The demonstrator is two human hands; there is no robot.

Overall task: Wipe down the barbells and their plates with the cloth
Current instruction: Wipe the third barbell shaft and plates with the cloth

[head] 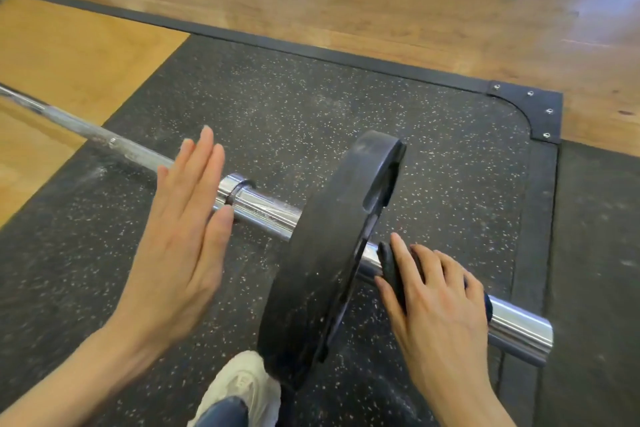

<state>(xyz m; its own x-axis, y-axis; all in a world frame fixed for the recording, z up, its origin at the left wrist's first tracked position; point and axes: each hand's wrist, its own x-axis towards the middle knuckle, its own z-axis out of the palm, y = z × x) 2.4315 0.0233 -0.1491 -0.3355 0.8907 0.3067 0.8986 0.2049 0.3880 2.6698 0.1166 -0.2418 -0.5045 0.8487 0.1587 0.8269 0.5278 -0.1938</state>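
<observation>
Black rubber mat (433, 135) with pale specks covers the floor under both hands. Nearest, between the two forearms, a white shoe (242, 388) stands on it, touching the bottom edge of a black plate (322, 263). That plate stands upright on the chrome bar (266, 211), between the hands. The right hand (440, 302) lies over the bar's sleeve just right of the plate, fingers curved over a dark cloth (393, 270) and pressing it onto the chrome; a bit of cloth also peeks out at the little-finger side. Beyond that hand the bare end of the sleeve sticks out. The left hand (183, 229) is released, flat, fingers straight and together, held edge-up just left of the plate with its thumb near the bar's collar; whether it touches the bar cannot be told. Farther off to the left the thin shaft runs away over a wooden platform (69, 55).
</observation>
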